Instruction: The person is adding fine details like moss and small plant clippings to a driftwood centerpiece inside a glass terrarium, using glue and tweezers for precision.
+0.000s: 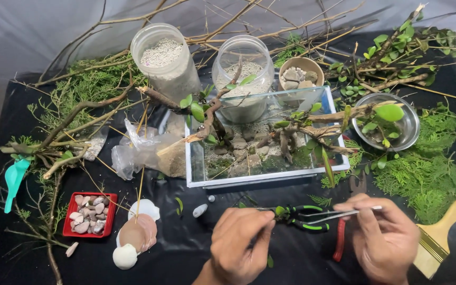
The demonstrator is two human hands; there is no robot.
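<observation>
In the head view we see our left hand (241, 240) low at centre, its fingers pinched together on something small and green beside the green-handled pliers (302, 216), which lie on the black cloth (186, 248). Our right hand (383, 237) is clamped on a pair of metal tweezers (339, 214), whose tips point left toward the left hand's fingertips. The two hands are apart, with the pliers between them. Just beyond them stands the glass tank (262, 140), which holds sand, stones, moss and leafy branches. Behind it stand two clear jars (201, 63) of gravel and a small bowl of stones (301, 74). A metal bowl (389, 124) with leaves sits to the right. A paintbrush (442, 235) lies right of the right hand. A red tray of pebbles (88, 214) and seashells (135, 235) lie at left.
</observation>
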